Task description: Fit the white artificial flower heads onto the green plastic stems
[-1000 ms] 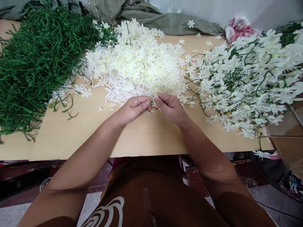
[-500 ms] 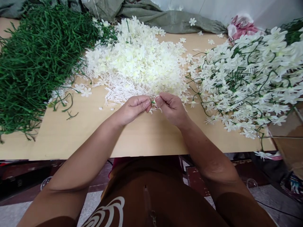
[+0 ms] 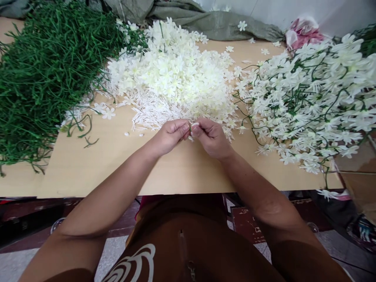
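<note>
My left hand [image 3: 174,134] and my right hand [image 3: 211,136] meet fingertip to fingertip over the table, in front of a heap of loose white flowers [image 3: 182,66]. Green stem shows at my left fingertips, which are pinched around it. The fingers of my right hand are pinched on a small white flower [image 3: 194,125], mostly hidden by them. Thin white stamens [image 3: 151,111] lie just behind my hands. To the left spreads a big pile of green stems [image 3: 55,74]. On the right are white flowers fixed on green stems [image 3: 305,102].
The tan tabletop [image 3: 96,168] carries a few stray stem pieces [image 3: 90,141] at the left. Grey-green cloth [image 3: 217,25] and a pink and white bag [image 3: 304,34] line the back. A cardboard box [image 3: 358,176] stands at the right edge.
Both hands have stayed together in nearly the same place, with their fingertips now closer. Less green shows between them. The whole view has shifted slightly.
</note>
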`<state>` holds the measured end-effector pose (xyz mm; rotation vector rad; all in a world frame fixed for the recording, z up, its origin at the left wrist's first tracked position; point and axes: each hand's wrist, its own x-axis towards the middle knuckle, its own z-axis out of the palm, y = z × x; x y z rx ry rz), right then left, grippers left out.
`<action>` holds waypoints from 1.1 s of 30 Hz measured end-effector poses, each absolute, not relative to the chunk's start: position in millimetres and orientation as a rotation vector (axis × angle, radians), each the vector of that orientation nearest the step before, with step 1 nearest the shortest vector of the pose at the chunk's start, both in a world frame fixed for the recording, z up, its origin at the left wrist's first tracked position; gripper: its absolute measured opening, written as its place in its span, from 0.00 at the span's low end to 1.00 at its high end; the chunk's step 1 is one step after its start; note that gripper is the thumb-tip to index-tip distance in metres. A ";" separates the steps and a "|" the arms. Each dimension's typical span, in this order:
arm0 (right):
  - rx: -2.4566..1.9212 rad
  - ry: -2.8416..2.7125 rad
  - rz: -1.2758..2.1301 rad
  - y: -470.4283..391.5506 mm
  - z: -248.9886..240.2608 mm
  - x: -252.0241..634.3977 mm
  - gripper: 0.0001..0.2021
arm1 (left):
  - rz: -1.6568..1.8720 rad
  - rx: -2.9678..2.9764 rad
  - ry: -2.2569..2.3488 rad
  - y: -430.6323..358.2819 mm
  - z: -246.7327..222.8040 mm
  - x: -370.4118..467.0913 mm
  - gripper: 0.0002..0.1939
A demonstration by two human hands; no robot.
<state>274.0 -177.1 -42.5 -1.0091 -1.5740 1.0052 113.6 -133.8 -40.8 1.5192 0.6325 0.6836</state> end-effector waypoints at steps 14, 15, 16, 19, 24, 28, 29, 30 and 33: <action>-1.049 -1.681 1.227 -173.9 -43.8 279.1 0.25 | 0.645 1.562 0.661 -139.5 -41.9 114.4 0.31; -1.083 -1.680 1.212 -173.3 -43.2 279.6 0.25 | 0.651 1.541 0.666 -139.5 -42.3 115.3 0.30; -1.119 -1.672 1.194 -172.9 -42.3 280.3 0.25 | 0.659 1.512 0.670 -139.2 -42.5 116.5 0.30; -1.157 -1.602 1.182 -172.3 -38.6 283.3 0.25 | 0.698 1.415 0.659 -137.7 -40.5 120.8 0.29; -1.050 -1.501 1.250 -172.3 -34.5 288.8 0.25 | 0.714 1.402 0.652 -134.4 -35.2 124.2 0.29; -1.064 -1.429 1.213 -171.1 -37.8 289.6 0.25 | 0.712 1.393 0.662 -134.7 -33.7 123.0 0.29; -1.068 -1.417 1.193 -170.8 -38.7 289.4 0.26 | 0.715 1.394 0.657 -135.0 -33.5 122.7 0.29; -1.066 -1.409 1.176 -170.7 -39.4 289.1 0.26 | 0.716 1.397 0.654 -135.3 -33.5 122.6 0.29; -1.067 -1.397 1.150 -171.1 -39.0 288.3 0.24 | 0.718 1.419 0.660 -135.1 -33.6 122.5 0.28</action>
